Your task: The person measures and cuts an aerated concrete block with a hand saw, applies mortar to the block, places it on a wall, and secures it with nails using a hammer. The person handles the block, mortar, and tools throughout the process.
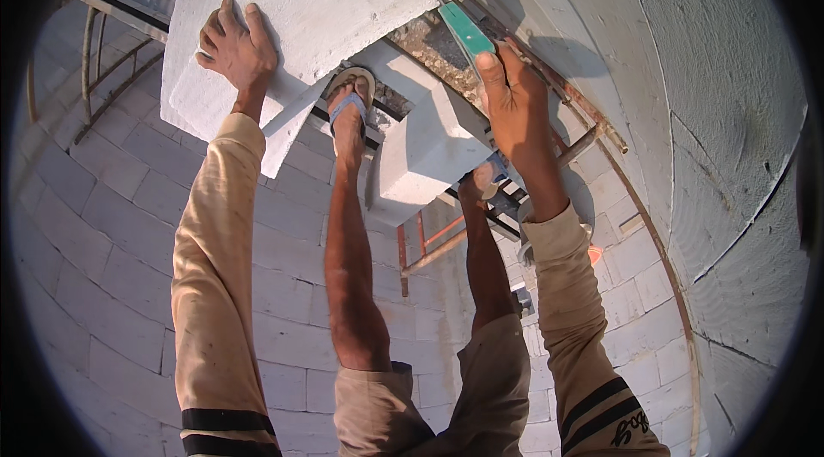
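Observation:
A large white lightweight block [335,2] lies in front of me, with a narrow straight cut near its right end. My left hand [240,45] rests on its left part, fingers spread and pressed to the surface. My right hand [515,101] is closed round the green handle of a hand saw [464,26], thumb on top. The handle points at the cut at the block's near edge; the blade is seen edge-on, mostly hidden in the cut. Below the big block, a smaller white block [433,144] sits between my sandalled feet.
My feet stand on a scaffold of dark bars and rusty tubes [438,251]. Grey-white block walls [283,311] surround it below. A grey plastered wall [687,114] rises close on the right. More metal framing [116,6] stands at the far left. Rubble [429,41] shows under the large block.

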`<state>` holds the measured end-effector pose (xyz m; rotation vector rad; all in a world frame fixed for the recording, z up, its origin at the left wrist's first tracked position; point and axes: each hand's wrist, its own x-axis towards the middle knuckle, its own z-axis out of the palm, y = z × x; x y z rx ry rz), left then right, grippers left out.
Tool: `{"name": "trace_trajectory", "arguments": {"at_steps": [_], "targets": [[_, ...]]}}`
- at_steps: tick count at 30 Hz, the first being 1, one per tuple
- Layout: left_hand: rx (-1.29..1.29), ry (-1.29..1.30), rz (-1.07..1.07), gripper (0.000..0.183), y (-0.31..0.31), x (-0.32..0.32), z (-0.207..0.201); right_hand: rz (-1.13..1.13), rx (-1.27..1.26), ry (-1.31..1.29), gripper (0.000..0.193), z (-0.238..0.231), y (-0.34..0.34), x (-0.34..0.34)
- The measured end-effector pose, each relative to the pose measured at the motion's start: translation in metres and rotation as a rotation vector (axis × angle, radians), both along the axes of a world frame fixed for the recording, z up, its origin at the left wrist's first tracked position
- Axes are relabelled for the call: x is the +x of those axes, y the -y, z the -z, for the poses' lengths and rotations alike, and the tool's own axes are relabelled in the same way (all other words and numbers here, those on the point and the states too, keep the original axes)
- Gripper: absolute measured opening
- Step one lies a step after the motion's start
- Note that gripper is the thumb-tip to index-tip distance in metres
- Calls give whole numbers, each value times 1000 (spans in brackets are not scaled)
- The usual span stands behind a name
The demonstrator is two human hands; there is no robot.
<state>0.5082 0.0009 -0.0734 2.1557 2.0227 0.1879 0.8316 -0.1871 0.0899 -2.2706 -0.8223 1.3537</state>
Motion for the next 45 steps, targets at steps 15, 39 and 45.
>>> {"name": "trace_trajectory", "arguments": {"at_steps": [15, 39, 45], "targets": [[48, 5, 37, 60, 0, 0, 3, 107, 165, -138, 61, 21, 21, -1], [82, -3, 63, 66, 2, -7, 8, 162, 174, -123, 78, -113, 114, 3], [38, -26, 25, 66, 0, -4, 7, 73, 80, -166, 61, -5, 56, 3]]}}
